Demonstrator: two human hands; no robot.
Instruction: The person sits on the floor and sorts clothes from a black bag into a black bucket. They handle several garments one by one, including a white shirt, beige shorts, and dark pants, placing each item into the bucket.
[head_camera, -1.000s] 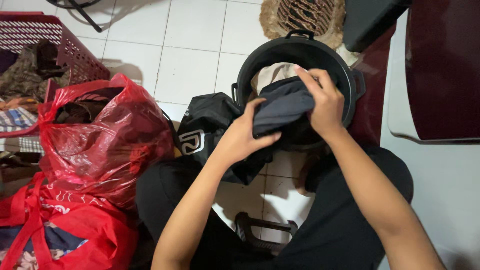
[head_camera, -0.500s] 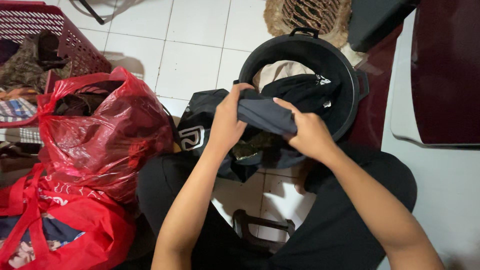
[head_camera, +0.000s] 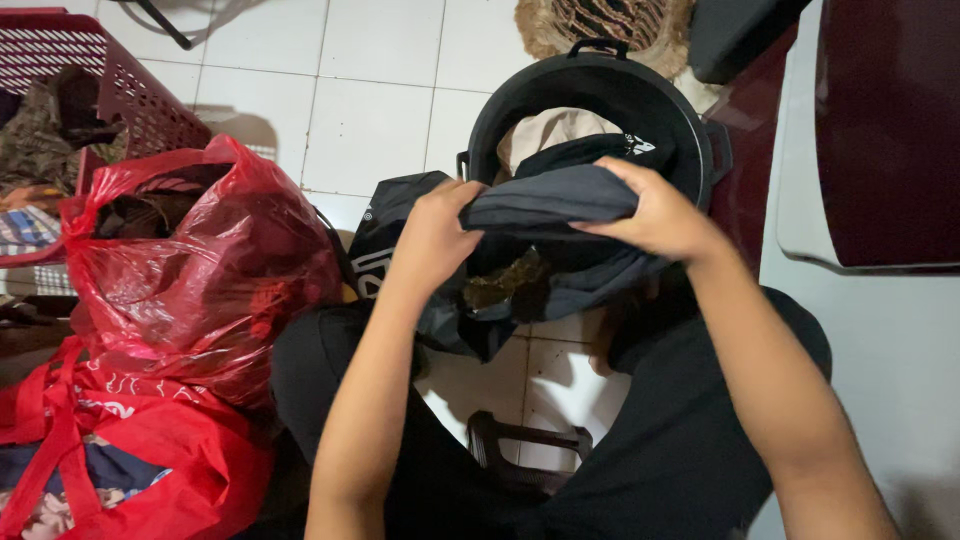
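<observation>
While the person sits low on the white tiled floor (head_camera: 380, 120) with dark-clad legs spread, both bare hands meet just in front of the chest over a dark folded garment (head_camera: 550, 200). It looks like soft, light cloth, limp enough to sag wherever it is unsupported, so it is best taken at both ends of the fold, which is how it is held. The left hand (head_camera: 435, 235) is curled shut around the garment's left end, fingers wrapped over the top edge. The right hand (head_camera: 660, 215) lies over the right end with its fingers bent down and pressed against the cloth, pinching the fold between fingers and thumb, as far as can be told. More dark fabric hangs loose beneath the hands.

Beside the left arm sit a red plastic bag (head_camera: 200, 270) stuffed with clothes and, nearer, a red cloth bag (head_camera: 130, 450). Just beyond the hands stands a round black bucket (head_camera: 690, 130) holding pale and dark clothing; the garment is at its near rim. Farther left is a red laundry basket (head_camera: 130, 90), and a woven mat (head_camera: 600, 25) lies behind the bucket.
</observation>
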